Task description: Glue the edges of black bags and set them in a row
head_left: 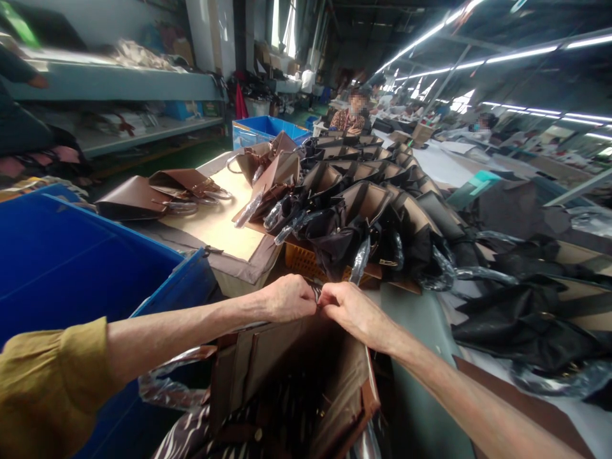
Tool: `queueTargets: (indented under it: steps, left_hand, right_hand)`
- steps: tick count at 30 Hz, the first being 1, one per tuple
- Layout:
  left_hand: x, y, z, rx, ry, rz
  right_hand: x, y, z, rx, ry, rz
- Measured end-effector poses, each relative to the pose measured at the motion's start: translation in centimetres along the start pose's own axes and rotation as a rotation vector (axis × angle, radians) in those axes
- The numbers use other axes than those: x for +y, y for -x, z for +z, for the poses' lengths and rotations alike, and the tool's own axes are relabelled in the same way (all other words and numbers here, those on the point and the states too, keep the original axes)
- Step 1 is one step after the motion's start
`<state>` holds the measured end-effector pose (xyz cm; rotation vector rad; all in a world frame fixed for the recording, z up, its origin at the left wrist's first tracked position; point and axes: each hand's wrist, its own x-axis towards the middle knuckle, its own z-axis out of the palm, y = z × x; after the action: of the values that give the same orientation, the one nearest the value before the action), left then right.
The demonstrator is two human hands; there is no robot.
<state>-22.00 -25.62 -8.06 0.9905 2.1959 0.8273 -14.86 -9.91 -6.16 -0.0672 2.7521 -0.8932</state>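
An open brown handbag (282, 357) with a beige lining sits upright in front of me at the bottom of the view. A loop handle (174, 386) wrapped in clear plastic sticks out on its left. My left hand (291, 298) is closed just above the bag's far edge, fingers curled. Facing it, my right hand (348, 309) is closed in a pinch, and the fingertips of both hands nearly meet. A small dark piece shows between them; its kind is hidden by the fingers.
Black handbags (368, 197) with plastic-wrapped handles crowd the table ahead, and more black bags (540, 319) lie at right. Brown handbags (138, 197) rest on the left part of the table. A large blue bin (86, 255) stands close at left. Another person (351, 118) sits beyond.
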Motion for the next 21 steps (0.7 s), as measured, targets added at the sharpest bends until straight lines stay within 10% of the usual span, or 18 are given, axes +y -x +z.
queueTargets:
  steps: [21]
  left_hand:
    - [-0.32,-0.28,-0.20,-0.192,0.105,-0.037]
  right_hand:
    - [0.48,-0.43,-0.13,-0.083,-0.055,-0.066]
